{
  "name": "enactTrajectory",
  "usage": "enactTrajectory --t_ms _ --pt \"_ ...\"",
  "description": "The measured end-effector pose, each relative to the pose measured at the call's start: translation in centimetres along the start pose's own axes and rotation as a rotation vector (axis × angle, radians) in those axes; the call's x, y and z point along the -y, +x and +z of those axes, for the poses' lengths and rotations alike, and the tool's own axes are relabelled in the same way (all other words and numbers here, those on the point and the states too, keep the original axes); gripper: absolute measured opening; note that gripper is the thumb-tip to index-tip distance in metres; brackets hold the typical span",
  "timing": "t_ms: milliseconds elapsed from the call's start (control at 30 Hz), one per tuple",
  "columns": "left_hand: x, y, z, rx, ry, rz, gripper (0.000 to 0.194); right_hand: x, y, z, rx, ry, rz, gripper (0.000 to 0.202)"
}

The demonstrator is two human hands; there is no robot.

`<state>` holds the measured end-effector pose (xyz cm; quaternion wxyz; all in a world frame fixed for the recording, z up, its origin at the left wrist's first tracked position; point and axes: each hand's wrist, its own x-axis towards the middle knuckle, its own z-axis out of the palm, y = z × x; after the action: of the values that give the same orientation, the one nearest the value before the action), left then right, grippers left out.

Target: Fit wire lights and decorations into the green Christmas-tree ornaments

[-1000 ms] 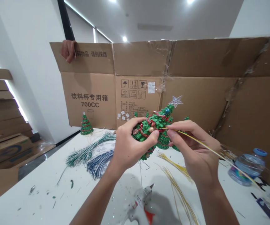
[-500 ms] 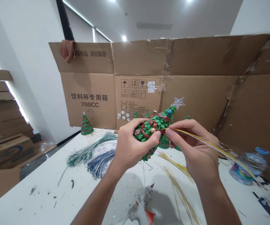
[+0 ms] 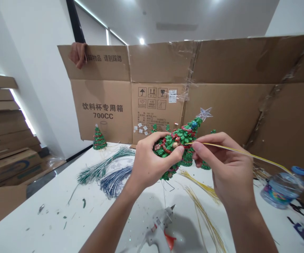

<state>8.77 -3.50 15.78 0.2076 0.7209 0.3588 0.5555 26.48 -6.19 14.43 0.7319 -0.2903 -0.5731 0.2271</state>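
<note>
My left hand (image 3: 154, 158) is closed round a small green Christmas tree (image 3: 186, 135), which leans to the right with a clear star (image 3: 204, 114) at its tip. Red garland and small baubles decorate it. My right hand (image 3: 224, 165) pinches a thin yellow wire (image 3: 247, 153) between thumb and fingers. The wire's near end touches or lies right by the tree's side, beside my left thumb; its long tail arcs off to the right. Below the hands a glue gun (image 3: 159, 228) with a red trigger lies on the white table (image 3: 88, 225).
Green wires (image 3: 101, 167), blue wires (image 3: 116, 179) and yellow wires (image 3: 204, 218) lie in bundles. Another small tree (image 3: 99, 138) stands at left, with more behind my hands. A water bottle (image 3: 284, 186) stands at right. Another person's hand (image 3: 78, 55) holds the cardboard wall (image 3: 228, 63).
My right hand has shifted slightly right, drawing a little away from the tree with the yellow wire. The wire's tail has swung upward. My left hand keeps its hold.
</note>
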Motion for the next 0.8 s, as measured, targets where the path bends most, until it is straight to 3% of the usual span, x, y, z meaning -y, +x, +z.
enactTrajectory --t_ms 400,667,800 --pt "0.31 0.11 -0.07 -0.022 0.013 0.002 0.033 0.30 -0.02 0.18 0.046 0.102 0.039 0.004" --pt "0.29 0.13 0.16 -0.012 0.020 0.000 0.032 0.10 -0.01 0.11 -0.084 -0.065 -0.008 0.008" --pt "0.12 0.14 0.22 -0.020 0.031 0.009 0.031 0.09 -0.03 0.27 -0.081 -0.065 0.022 0.009"
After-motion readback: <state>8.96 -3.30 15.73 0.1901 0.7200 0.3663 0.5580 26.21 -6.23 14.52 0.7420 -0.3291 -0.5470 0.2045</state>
